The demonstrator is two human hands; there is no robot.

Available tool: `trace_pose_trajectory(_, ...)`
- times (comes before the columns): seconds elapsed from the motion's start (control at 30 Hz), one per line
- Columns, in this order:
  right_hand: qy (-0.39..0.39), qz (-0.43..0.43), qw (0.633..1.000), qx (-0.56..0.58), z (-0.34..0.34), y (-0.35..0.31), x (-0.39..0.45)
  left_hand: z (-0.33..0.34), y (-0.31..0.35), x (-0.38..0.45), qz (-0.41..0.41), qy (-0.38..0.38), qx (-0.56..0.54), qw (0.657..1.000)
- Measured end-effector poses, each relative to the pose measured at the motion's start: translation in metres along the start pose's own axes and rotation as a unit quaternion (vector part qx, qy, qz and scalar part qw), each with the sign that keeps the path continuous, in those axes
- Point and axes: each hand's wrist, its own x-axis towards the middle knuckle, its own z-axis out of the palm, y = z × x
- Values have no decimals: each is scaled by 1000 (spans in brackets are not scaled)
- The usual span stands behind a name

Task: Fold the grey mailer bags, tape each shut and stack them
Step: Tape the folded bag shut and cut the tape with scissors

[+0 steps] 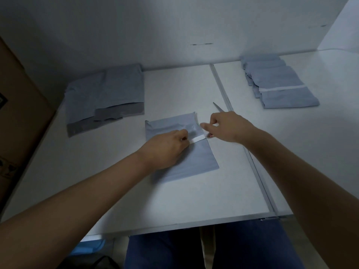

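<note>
Folded bag lies flat mid-table, just near of centre, a white tape strip across its fold. Left hand rests on the bag, fingertips pinching the strip's left end. Right hand at the bag's right edge, thumb and forefinger pinched on the strip's other end or its liner; too blurred to tell which. Small red-and-white bit under it, maybe a tape roll.

Progress, judged: mid-run. Done stack far right, several folded bags overlapped, top one showing a white strip. Unfolded pile far left, a few flat bags with dark flaps open, not yet worked. Current bag folded, taping under way, stacking left.

Scissor tip pokes out far of the right hand.

Containers: brown carton at left edge, contents hidden. Table white.
</note>
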Motion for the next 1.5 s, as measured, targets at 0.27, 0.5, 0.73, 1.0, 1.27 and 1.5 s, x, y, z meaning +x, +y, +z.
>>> trace_pose_trajectory(0.27,33,-3,999,30,2,-2,0,15,4,-7,11,60,-20,998)
trace_pose_trajectory(0.5,40,4,997,71,3,-3,1,19,2,-10,33,55,-36,997)
trace_pose_trajectory(0.73,58,3,998,4,4,-3,2,21,3,-10,13,48,-54,997)
trace_pose_trajectory(1.0,72,17,996,-42,6,1,2,19,4,-11,11,48,-54,997)
trace_pose_trajectory(1.27,96,13,993,-61,8,3,1,18,2,-7,24,30,-18,999)
trace_pose_trajectory(1.5,75,29,997,21,15,18,2,12,5,6,26,-20,19,999)
